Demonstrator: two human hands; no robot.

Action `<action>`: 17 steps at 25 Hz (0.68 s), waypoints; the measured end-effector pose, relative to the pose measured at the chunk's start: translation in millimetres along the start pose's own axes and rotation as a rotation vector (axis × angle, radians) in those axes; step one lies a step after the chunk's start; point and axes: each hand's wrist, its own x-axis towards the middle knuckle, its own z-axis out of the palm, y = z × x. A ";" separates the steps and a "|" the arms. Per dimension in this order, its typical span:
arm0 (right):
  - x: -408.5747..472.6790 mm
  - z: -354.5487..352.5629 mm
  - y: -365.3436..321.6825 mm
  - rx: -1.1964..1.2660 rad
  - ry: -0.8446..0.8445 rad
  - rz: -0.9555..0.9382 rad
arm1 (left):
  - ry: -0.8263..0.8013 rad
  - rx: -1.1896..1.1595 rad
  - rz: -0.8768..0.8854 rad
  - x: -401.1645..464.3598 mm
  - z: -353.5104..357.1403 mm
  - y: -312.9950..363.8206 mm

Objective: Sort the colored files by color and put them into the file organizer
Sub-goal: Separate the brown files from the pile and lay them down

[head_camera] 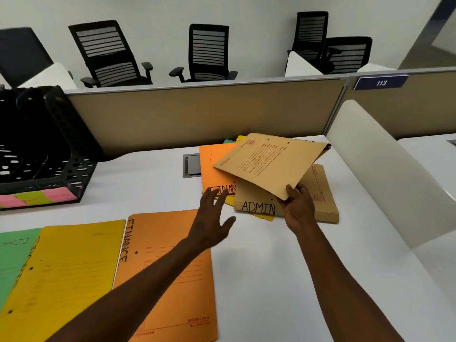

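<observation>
At far left, the black file organizer [49,149] was seen with no files visible in its slots. In front of it, three files were laid out by color: green [14,255], yellow [61,275], orange "FINANCE" [172,280]. The left hand [212,218] was spread open, holding nothing, reaching toward the orange file [212,166] in the unsorted pile. The right hand [299,206] was pinched on a lifted tan file's [271,164] corner above the "ADMIN" tan stack [283,206]. Sorting was judged partly done; loading not started.
</observation>
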 end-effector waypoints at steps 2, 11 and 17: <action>-11.4 -2.2 -14.3 0.001 -0.019 -0.046 | 0.048 -0.023 0.003 16.9 -24.9 6.0; -69.2 -18.1 -84.6 -0.200 -0.023 -0.133 | 0.070 -0.078 -0.055 40.8 -100.3 21.9; -101.6 -12.4 -95.4 -0.337 -0.115 -0.055 | -0.164 -0.505 -0.285 -11.7 -88.5 8.2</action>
